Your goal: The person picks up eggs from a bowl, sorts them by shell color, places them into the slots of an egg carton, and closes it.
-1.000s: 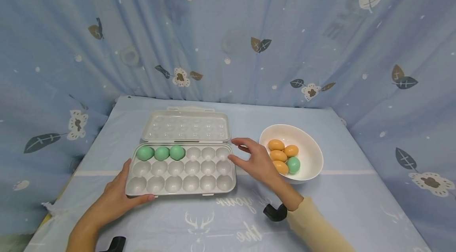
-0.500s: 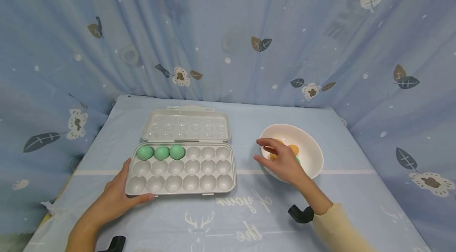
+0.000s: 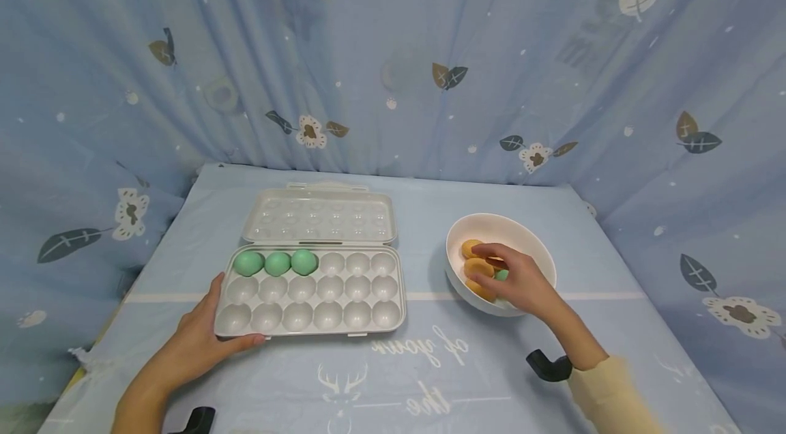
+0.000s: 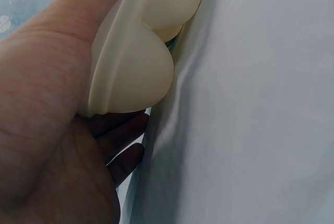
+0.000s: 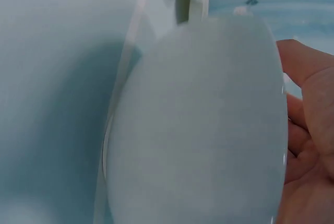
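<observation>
While the left hand [image 3: 196, 338] rests around the near corner of the tray [image 3: 316, 290], lower left of the frame, its fingers lie along the side and its thumb along the lower edge, spread rather than clenched. That light hold should be enough to stop the tray sliding. The tray sits left of centre, its lid [image 3: 319, 215] laid open above it, and three green eggs [image 3: 278, 263] fill the leftmost cups of its top row.

Right of centre, the white bowl [image 3: 535, 253] holds orange eggs [image 3: 479, 267] bunched by its left wall, plus a partly covered green egg [image 3: 501, 275]. Over them, the right hand [image 3: 522, 284] has thumb and forefinger spread apart; no egg is plainly pinched, and I cannot tell whether the tips touch one, as the bowl's wall hides them in the right wrist view. A sound pinch, I'd judge, takes a single egg at its widest part, gently from both sides, with the thumb kept off its neighbours.
</observation>
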Demonstrator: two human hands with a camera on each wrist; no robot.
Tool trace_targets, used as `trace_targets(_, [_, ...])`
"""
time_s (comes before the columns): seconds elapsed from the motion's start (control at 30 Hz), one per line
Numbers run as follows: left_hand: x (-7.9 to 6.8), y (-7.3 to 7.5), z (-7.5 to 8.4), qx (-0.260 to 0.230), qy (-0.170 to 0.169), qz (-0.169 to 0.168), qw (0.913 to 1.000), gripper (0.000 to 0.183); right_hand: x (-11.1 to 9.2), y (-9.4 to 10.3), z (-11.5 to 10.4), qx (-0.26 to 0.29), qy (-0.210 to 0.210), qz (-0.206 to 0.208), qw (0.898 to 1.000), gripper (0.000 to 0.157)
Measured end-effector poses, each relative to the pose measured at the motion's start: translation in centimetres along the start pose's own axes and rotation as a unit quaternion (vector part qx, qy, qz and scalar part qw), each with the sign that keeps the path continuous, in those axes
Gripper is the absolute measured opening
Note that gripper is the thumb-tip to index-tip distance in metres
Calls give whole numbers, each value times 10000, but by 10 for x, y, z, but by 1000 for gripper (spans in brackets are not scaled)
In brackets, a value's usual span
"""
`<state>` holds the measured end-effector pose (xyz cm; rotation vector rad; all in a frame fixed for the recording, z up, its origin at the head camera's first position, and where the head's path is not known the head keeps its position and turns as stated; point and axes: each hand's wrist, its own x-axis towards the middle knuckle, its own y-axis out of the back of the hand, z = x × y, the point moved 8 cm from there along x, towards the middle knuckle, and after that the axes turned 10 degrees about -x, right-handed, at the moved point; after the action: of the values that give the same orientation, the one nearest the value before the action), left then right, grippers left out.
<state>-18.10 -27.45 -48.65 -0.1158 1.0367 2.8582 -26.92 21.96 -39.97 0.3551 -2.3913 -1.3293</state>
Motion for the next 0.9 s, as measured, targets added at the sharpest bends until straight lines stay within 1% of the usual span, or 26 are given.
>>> trace_targets(0.17, [0,1,0,3,12,15,10000,140,-5,5,12,-488,15,-167,9987,48])
trace_targets(0.3, [1,3,0,20,23,40,10000,142,-9,6,22,-753,-55,-374,9964,46])
trace_targets(0.5, [-1,1,-1,-11,-28,14,10000,140,-11,4,29,-1190,-254,-843,9890,42])
trace_targets(0.73, [0,0,-2,10,39,-41,10000,139,-12,4,33,-1291,-493,-1244,9826,42])
trace_targets(0.9, [0,-1,-4,1,99,-97,9999,139,-14,-2,36,-1373,-691,-1663,9740,42])
